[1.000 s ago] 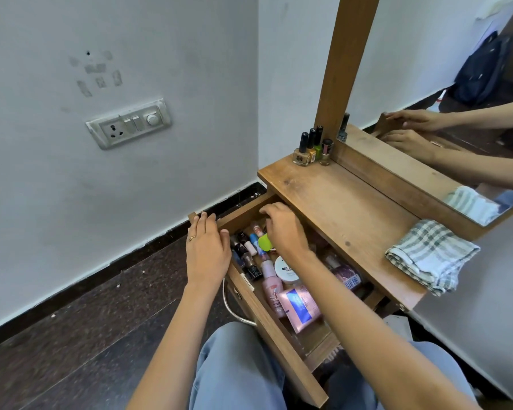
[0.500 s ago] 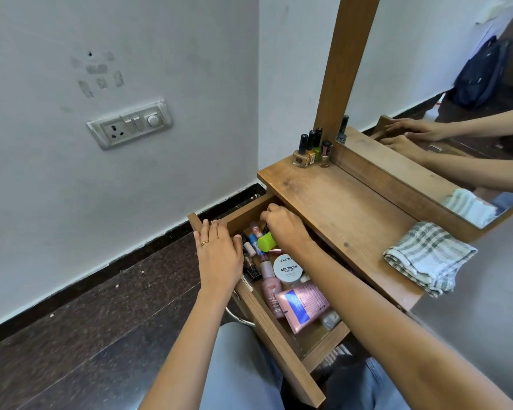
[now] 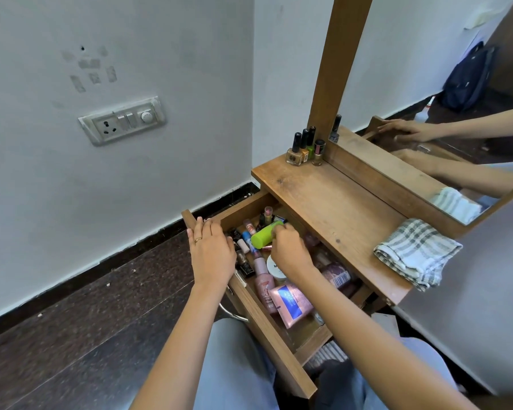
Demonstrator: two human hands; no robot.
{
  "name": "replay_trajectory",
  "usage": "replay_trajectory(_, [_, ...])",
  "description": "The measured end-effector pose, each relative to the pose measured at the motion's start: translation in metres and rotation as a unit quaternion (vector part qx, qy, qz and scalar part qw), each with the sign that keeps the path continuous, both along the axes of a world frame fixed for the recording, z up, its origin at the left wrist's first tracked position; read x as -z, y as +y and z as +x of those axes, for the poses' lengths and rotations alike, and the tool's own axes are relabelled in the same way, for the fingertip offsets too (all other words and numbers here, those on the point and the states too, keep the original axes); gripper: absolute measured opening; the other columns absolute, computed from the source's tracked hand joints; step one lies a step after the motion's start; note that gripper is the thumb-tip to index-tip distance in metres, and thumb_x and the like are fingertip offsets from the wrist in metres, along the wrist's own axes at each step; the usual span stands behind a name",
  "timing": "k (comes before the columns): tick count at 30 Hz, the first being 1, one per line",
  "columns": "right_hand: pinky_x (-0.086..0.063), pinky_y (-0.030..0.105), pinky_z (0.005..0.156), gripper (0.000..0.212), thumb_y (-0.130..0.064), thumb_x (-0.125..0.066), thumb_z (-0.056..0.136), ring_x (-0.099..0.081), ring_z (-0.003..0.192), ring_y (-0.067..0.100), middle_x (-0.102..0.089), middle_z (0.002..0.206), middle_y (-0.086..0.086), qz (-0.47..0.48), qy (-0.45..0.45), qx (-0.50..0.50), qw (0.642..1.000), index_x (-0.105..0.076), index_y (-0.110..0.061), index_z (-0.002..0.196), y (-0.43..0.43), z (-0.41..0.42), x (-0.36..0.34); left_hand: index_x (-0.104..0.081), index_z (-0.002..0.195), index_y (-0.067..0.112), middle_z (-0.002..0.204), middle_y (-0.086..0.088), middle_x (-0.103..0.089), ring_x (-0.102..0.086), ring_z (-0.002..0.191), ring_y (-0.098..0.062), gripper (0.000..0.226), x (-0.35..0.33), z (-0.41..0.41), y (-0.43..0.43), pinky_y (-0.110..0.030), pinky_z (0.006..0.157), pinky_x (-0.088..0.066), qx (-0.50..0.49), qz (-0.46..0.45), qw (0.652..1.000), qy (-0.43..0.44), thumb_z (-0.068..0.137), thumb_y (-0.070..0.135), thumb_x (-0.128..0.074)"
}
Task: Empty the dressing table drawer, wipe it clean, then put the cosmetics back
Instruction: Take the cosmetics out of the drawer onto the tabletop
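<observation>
— What's on the wall to the left?
— A white switch plate (image 3: 122, 121) that sits tilted in this view. It has a socket, two switches and a round dial. Above it are patches of old tape (image 3: 91, 71) and a small dark hole (image 3: 82, 48).
— And lower down?
— A black skirting (image 3: 131, 247) runs along the foot of the wall. It meets a dark speckled floor (image 3: 86, 306) scattered with pale flecks.
— The mirror?
— The wood-framed mirror (image 3: 427, 54) reflects a dark blue backpack (image 3: 468, 81) leaning against a white wall.

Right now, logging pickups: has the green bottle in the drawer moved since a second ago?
Yes. The right hand grips the green bottle, drawn out and raised over the blue-capped tube it sat beside.
</observation>
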State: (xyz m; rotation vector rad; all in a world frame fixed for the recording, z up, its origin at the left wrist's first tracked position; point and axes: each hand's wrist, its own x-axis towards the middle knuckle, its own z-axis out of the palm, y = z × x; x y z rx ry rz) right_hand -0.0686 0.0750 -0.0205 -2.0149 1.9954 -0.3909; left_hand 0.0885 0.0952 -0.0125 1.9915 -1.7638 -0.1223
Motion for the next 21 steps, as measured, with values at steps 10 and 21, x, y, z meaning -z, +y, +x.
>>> replay_trajectory(10, [-0.039,0.027,0.098,0.06,0.009,-0.048,0.09,-0.043,0.129,0.028,-0.039,0.143,0.016,0.108,-0.083,0.048,0.99,-0.03,-0.007,0.145,-0.024,-0.012,-0.007,-0.046,0.134,0.004,0.141,-0.015,-0.047,-0.025,0.142,-0.031,0.044,0.0,0.003,0.001,-0.046,0.117,-0.012,0.008,0.011,1.0,-0.02,0.091,0.009,-0.053])
replay_trajectory(21, [-0.048,0.037,0.085,0.042,0.006,-0.046,0.088,-0.058,0.111,0.033,-0.057,0.122,0.017,0.087,-0.056,0.059,0.993,-0.046,-0.004,0.129,-0.021,0.001,-0.019,-0.048,0.134,0.005,0.141,-0.012,-0.048,-0.024,0.142,-0.027,0.041,0.004,0.005,0.003,-0.045,0.118,-0.012,0.005,-0.002,1.0,0.01,0.093,0.012,-0.051])
